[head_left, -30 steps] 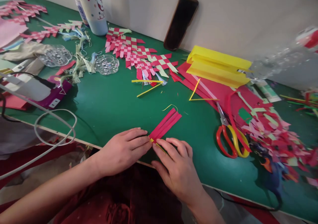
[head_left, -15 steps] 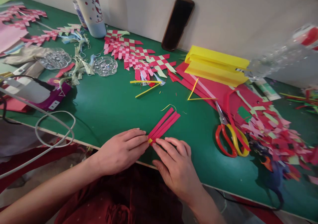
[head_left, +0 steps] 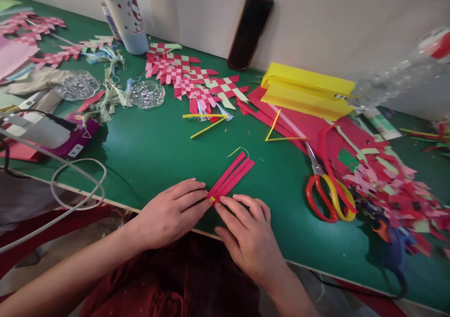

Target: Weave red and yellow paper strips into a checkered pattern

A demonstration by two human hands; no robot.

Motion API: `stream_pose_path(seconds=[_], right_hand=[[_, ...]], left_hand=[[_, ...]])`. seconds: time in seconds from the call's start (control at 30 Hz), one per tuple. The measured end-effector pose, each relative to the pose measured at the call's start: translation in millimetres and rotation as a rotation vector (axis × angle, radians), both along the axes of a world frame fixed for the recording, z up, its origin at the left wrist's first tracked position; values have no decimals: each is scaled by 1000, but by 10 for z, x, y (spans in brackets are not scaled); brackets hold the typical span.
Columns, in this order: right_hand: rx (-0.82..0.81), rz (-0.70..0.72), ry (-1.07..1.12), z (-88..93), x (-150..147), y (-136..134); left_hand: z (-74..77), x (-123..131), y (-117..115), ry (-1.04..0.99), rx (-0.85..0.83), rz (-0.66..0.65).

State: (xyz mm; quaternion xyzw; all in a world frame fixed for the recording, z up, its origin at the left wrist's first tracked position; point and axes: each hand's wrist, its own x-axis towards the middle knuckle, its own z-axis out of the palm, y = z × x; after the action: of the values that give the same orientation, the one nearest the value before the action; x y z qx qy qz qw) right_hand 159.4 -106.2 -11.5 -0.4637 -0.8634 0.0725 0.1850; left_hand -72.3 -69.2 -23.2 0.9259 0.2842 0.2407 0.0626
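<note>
Well, our red paper strips (head_left: 235,181) lie on the green table (head_left: 147,148) near its edge: prob. v. light, bendy, easily creased, so best held flat by the yellow patch (head_left: 212,198). Our L hand (head_left: 176,209), fingers together, touches that end (can't tell if pinching); our R hand (head_left: 248,230), half-open, thumb apart, presses it w/ fingertips. Vs. 1 s ago, yellow sliver by R fingers no longer shows.
</note>
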Motion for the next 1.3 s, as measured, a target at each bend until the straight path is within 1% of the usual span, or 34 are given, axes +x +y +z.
stream_pose_path(seconds=[0.17, 0.33, 0.5, 0.83, 1.0, 1.17, 1.3], right_hand=[[-9, -2, -27, 6, 3, -3], [-5, 6, 9, 25, 32, -8], [-14, 23, -50, 30, 38, -3], [-3, -21, -20, -16, -1, -13], [8, -49, -18, -38, -20, -23], [-9, -6, -29, 34, 40, 34], [36, 57, -35, 146, 148, 207]], left_hand=[[31, 20, 17, -10, 38, 5], [44, 23, 23, -4, 38, 6], [32, 16, 20, -3, 47, 14], [21, 4, 18, 14, 22, -23], [19, 8, 13, 15, 3, 4], [37, 0, 10, 78, -3, 12], [114, -31, 6, 149, -54, 59]])
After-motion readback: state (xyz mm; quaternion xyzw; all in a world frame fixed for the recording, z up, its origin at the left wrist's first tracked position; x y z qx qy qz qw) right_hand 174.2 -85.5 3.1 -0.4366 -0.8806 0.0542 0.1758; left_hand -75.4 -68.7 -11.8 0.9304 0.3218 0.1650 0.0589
